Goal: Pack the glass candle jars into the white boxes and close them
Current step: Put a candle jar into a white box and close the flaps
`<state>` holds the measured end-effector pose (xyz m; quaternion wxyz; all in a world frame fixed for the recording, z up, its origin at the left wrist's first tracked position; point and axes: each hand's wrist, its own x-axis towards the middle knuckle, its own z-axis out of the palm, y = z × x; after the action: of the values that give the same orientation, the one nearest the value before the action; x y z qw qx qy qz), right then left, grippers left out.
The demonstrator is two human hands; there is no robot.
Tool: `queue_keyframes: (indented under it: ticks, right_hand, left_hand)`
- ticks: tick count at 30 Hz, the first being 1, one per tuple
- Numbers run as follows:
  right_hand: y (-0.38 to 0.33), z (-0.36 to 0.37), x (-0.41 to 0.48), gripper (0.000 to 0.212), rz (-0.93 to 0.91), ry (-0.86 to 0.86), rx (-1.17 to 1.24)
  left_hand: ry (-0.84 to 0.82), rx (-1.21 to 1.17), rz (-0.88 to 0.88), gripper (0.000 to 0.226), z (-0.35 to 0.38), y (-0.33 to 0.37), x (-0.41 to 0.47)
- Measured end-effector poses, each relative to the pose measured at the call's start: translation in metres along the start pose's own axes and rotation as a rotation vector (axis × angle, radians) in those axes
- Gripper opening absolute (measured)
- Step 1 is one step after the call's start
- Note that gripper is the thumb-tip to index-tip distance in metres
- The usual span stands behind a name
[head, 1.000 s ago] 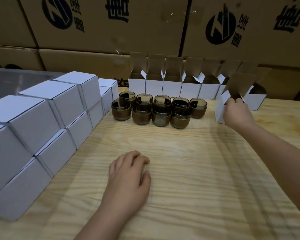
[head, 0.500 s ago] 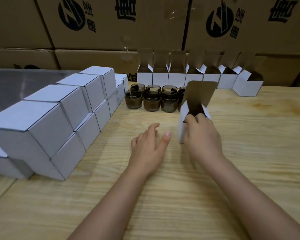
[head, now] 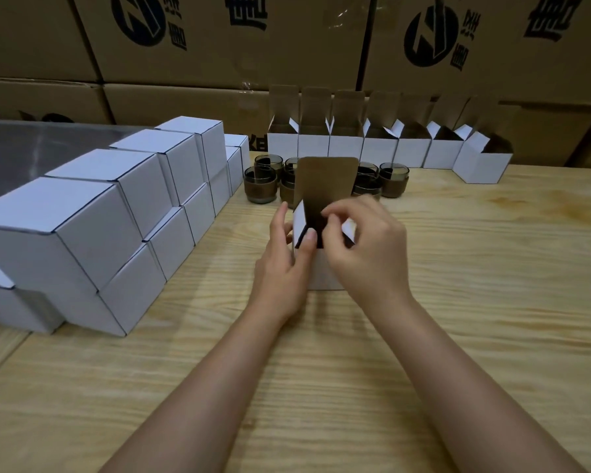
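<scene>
Both hands have hold of the open white box [head: 321, 268] in the middle of the frame: the left hand [head: 282, 268] wraps its left side with the thumb laid over the small left flap, and the right hand [head: 367, 247] curls its fingers over the right rim, fingertips pinching at the right flap. Its lid flap [head: 326, 186] stands upright, brown side toward the camera, and the inside is too dark to tell whether anything is in it. A second ago this box stood at the right end of the row of open boxes [head: 347, 146] in the upper right, with only the right hand on it, while the left hand lay flat on the wooden table [head: 458, 302]. Half a second ago the right hand alone was carrying it toward the centre. Now it sits on the table just in front of the person with the left hand added, so I judge it is being steadied and its flaps spread to take a jar. The glass candle jars [head: 260, 186] are clustered just behind the box at upper centre, partly hidden by the lid, none of them in a hand. Closed white boxes [head: 116, 216] are stacked along the left, brown cartons [head: 219, 46] behind.
</scene>
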<state>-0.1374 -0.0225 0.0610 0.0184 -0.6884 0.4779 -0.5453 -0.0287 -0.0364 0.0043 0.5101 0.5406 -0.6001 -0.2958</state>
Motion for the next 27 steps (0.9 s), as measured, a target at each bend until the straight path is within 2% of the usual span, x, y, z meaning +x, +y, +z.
queue_keyframes:
  ticks: [2,5,7,9,15,17,20,24,27]
  right_hand:
    - [0.012,0.0,0.005,0.014,0.028,0.058,0.085]
    - [0.034,0.005,0.011,0.018,0.232,-0.174,0.232]
    - [0.045,0.01,0.008,0.016,0.299,-0.287,0.298]
    - [0.051,0.014,0.004,0.009,0.295,-0.275,0.352]
    - [0.06,0.017,0.004,0.014,0.345,-0.112,0.637]
    - [0.066,0.016,0.002,0.016,0.454,-0.093,0.744]
    - [0.074,0.011,-0.002,0.021,0.631,-0.178,0.808]
    - [0.081,0.009,-0.002,0.034,0.555,-0.28,0.865]
    - [0.081,0.008,-0.001,0.043,0.496,-0.327,0.815]
  left_hand:
    - [0.005,0.008,0.005,0.074,0.001,-0.002,0.001]
    - [0.012,-0.002,0.02,0.064,0.002,-0.003,0.002]
    - [0.003,0.01,0.051,0.06,0.002,-0.004,0.002]
    - [-0.01,0.024,0.082,0.058,0.002,-0.006,0.003]
    - [-0.034,0.035,0.098,0.055,0.002,-0.007,0.005]
    - [-0.036,0.014,0.097,0.055,0.002,-0.006,0.004]
    - [-0.026,0.002,0.094,0.055,0.001,-0.006,0.004]
    - [-0.021,0.009,0.082,0.05,-0.001,-0.003,0.002]
    - [0.031,0.058,0.08,0.046,-0.002,0.0,0.0]
